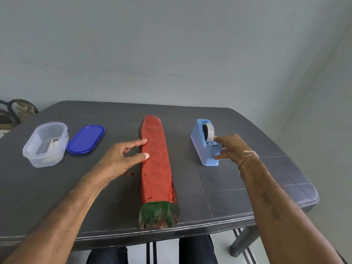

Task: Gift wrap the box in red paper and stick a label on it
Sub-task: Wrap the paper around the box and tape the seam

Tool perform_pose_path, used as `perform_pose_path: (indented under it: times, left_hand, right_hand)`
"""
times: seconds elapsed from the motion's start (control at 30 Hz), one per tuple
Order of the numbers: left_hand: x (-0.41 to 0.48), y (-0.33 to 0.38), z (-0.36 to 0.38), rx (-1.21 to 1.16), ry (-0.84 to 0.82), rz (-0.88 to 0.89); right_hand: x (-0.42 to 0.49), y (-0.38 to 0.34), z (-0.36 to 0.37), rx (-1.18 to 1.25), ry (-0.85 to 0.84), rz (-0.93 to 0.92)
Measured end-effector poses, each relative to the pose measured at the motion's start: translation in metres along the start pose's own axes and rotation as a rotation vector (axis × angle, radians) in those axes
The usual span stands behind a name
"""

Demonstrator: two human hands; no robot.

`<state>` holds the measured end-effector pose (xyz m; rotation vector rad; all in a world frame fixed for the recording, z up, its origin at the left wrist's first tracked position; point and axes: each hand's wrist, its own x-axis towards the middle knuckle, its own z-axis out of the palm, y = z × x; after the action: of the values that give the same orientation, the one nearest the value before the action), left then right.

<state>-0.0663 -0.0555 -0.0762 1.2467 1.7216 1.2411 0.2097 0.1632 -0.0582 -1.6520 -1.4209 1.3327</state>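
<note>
On the dark table [238, 187]: you sit at its near edge, both bare forearms reaching out over the top.
Box [157, 168]: long and narrow, it lies mid-table and runs straight away from you. Its near end rests by the table's front edge.
Red paper [155, 153]: shiny sheet covering the box's top and sides along its length. The near end shows crumpled green foil [159, 214].
Left hand [122, 159]: released, fingers straight. Your thumb and index fingertip press on the paper's left edge, about halfway along the box.
Right hand [231, 147]: loose, grasping nothing that shows. Your index fingertip touches the tape roll [208, 133] and your thumb lies just beside the dispenser's base. A thin thread circles the wrist.
Tape dispenser [204, 147]: light blue, upright, right of the box and apart from it, cutter end toward you.
Clear tub [36, 161]: far left, open-topped, with a printed slip [54, 144] inside. The print is too small to read.
Blue lid [85, 139]: flat on the table, touching the tub's right side.
Backdrop: plain grey wall [171, 44].
</note>
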Motion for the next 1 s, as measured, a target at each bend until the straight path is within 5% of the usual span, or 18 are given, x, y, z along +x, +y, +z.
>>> perform_pose_path:
  times: [0.7, 0.83, 1.0]
  left_hand:
    - [-0.006, 0.006, 0.002, 0.002, -0.005, -0.019]
    - [-0.007, 0.008, 0.003, 0.001, -0.011, -0.023]
    - [-0.007, 0.007, 0.002, -0.006, -0.012, -0.023]
  right_hand:
    - [-0.013, 0.023, 0.003, 0.293, 0.033, -0.019]
    - [-0.012, 0.018, 0.007, 0.187, 0.254, -0.170]
    - [-0.012, 0.018, 0.005, 0.084, 0.223, -0.228]
